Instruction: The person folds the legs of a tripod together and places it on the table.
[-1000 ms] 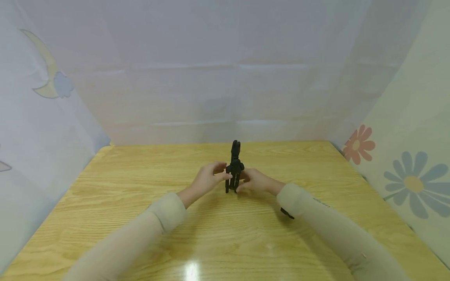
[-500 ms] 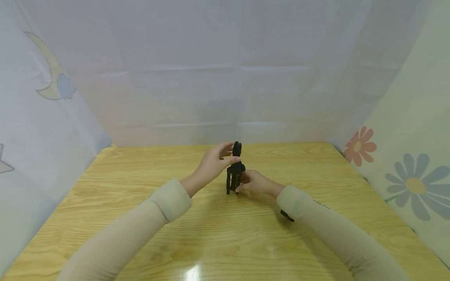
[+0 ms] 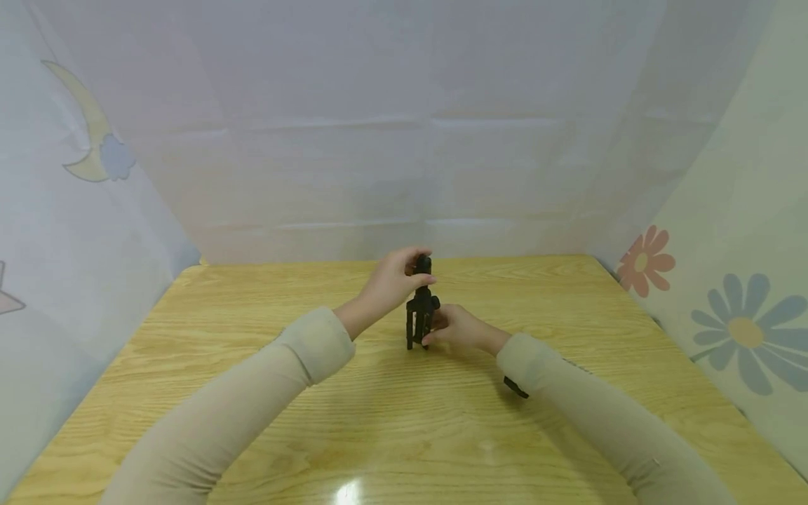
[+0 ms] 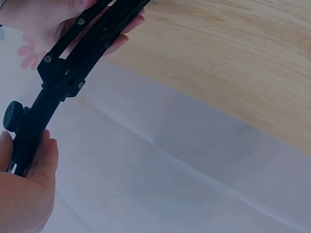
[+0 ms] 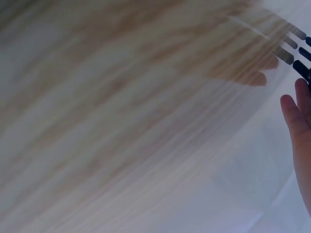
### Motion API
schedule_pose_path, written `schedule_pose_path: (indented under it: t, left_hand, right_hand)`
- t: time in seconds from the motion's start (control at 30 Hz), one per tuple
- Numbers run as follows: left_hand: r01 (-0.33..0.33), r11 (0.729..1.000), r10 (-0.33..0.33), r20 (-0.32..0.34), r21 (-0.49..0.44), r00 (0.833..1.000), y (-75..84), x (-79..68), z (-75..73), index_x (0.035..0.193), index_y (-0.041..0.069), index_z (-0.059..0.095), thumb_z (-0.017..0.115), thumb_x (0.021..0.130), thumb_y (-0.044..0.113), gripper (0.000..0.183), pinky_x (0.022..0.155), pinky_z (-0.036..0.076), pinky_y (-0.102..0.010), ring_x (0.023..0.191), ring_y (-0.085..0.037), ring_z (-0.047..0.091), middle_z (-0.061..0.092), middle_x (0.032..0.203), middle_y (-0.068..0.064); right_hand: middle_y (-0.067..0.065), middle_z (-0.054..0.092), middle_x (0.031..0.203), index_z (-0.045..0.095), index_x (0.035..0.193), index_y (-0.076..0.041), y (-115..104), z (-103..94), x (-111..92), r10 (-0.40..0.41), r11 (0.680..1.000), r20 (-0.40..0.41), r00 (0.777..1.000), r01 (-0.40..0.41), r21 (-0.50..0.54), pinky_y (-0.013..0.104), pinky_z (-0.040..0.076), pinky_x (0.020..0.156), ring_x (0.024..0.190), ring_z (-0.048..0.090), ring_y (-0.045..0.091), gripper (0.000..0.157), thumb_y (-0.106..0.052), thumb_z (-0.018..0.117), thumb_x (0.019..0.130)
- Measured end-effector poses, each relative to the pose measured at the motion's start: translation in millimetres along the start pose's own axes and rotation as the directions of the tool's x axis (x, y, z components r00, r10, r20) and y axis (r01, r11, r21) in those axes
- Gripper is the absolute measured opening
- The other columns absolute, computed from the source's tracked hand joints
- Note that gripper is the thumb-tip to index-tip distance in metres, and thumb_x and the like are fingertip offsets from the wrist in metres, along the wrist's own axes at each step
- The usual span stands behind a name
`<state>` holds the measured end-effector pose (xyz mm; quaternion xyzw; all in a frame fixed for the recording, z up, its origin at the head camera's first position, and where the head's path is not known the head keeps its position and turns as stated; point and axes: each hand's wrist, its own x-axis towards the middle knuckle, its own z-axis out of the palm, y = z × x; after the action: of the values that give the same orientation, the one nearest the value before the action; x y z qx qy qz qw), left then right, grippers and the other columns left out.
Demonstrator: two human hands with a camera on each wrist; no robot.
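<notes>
A small black tripod (image 3: 423, 301) stands upright on the table, its legs close together and pointing down. My left hand (image 3: 390, 284) grips its top part, thumb on the near side and fingers round the far side. Lower down, my right hand (image 3: 463, 328) holds the legs from the right. In the left wrist view, the tripod's round side knob (image 4: 13, 116) sits just above my left hand's fingers (image 4: 46, 155), while my right hand (image 4: 41, 17) is at the legs. Only leg ends (image 5: 302, 68) and part of my right hand (image 5: 302, 131) show in the right wrist view.
The wooden table (image 3: 252, 435) reaches back to a pale cloth wall (image 3: 315, 175). Cloth side walls carry a moon on the left and flowers (image 3: 745, 333) on the right. A dark piece (image 3: 515, 387) shows under the right sleeve.
My left hand has moved up from beside the tripod's middle to its top and now grips it there. The right hand has stayed at the legs, and the tripod has barely shifted.
</notes>
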<state>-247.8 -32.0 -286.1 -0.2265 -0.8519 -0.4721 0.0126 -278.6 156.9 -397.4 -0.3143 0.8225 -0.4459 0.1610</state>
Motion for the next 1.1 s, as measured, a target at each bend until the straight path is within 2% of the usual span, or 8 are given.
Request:
schedule_pose_path:
  t: [0.2, 0.37, 0.57, 0.73, 0.9, 1.1]
  left_hand:
    - [0.021, 0.997, -0.023, -0.019, -0.08, 1.0, -0.5, -0.7, -6.3, 0.131, 0.002, 0.059, 0.071, 0.09, 0.01, 0.043, 0.09, 0.052, -0.034, 0.108, -0.024, 0.062, 0.064, 0.12, -0.011]
    - [0.041, 0.993, -0.045, -0.025, -0.114, 0.999, -1.1, -3.0, -13.2, 0.126, 0.002, 0.062, 0.071, 0.089, 0.01, 0.039, 0.088, 0.053, -0.036, 0.101, -0.022, 0.064, 0.066, 0.115, -0.011]
    - [0.069, 0.991, -0.074, -0.042, -0.112, 0.996, -6.4, -9.3, -21.5, 0.12, 0.001, 0.064, 0.072, 0.089, 0.01, 0.034, 0.08, 0.054, -0.035, 0.091, -0.021, 0.065, 0.068, 0.106, -0.011]
    - [0.115, 0.986, -0.123, -0.057, -0.124, 0.991, -13.5, -16.9, -27.5, 0.118, 0.001, 0.066, 0.073, 0.088, 0.009, 0.032, 0.071, 0.054, -0.032, 0.078, -0.02, 0.061, 0.069, 0.101, -0.012]
    - [0.155, 0.98, -0.163, -0.055, -0.126, 0.985, -19.7, -23.8, -31.1, 0.118, 0.003, 0.066, 0.075, 0.087, 0.012, 0.033, 0.071, 0.054, -0.033, 0.074, -0.02, 0.06, 0.07, 0.098, -0.009]
    - [0.187, 0.973, -0.196, -0.056, -0.136, 0.979, -27.5, -30.3, -33.6, 0.117, 0.001, 0.066, 0.076, 0.086, 0.011, 0.034, 0.073, 0.055, -0.033, 0.073, -0.019, 0.061, 0.069, 0.101, -0.011]
  right_hand:
    - [0.018, 0.063, 0.123, 0.052, 0.134, 0.006, -2.4, -4.4, -3.5, -0.004, 0.999, -0.012, 1.0, 0.004, -0.033, 0.041, 0.05, 0.096, 0.112, 0.061, 0.032, 0.052, -0.009, 0.072, 0.089]
    - [0.018, 0.062, 0.123, 0.055, 0.131, 0.004, -2.2, -9.5, -7.1, 0.013, 0.998, -0.022, 1.0, -0.014, -0.061, 0.043, 0.048, 0.097, 0.113, 0.061, 0.032, 0.048, -0.012, 0.072, 0.09]
    - [0.02, 0.061, 0.124, 0.055, 0.129, 0.007, -2.8, -17.2, -13.4, 0.002, 0.996, -0.013, 1.0, -0.003, -0.087, 0.044, 0.049, 0.096, 0.112, 0.06, 0.033, 0.048, -0.015, 0.072, 0.089]
    - [0.018, 0.062, 0.122, 0.056, 0.129, 0.006, -2.0, -24.2, -20.7, -0.015, 0.995, 0.002, 1.0, 0.016, -0.096, 0.046, 0.05, 0.095, 0.111, 0.06, 0.031, 0.05, -0.021, 0.073, 0.09]
    - [0.014, 0.064, 0.119, 0.055, 0.13, 0.005, -0.4, -28.7, -26.4, -0.058, 0.991, 0.011, 0.998, 0.059, -0.119, 0.047, 0.051, 0.092, 0.108, 0.061, 0.027, 0.054, -0.028, 0.071, 0.091]
    - [0.016, 0.059, 0.127, 0.052, 0.136, 0.003, -4.5, -32.3, -30.4, 0.031, 0.994, 0.003, 1.0, -0.03, -0.104, 0.05, 0.047, 0.097, 0.114, 0.056, 0.031, 0.054, -0.024, 0.07, 0.092]
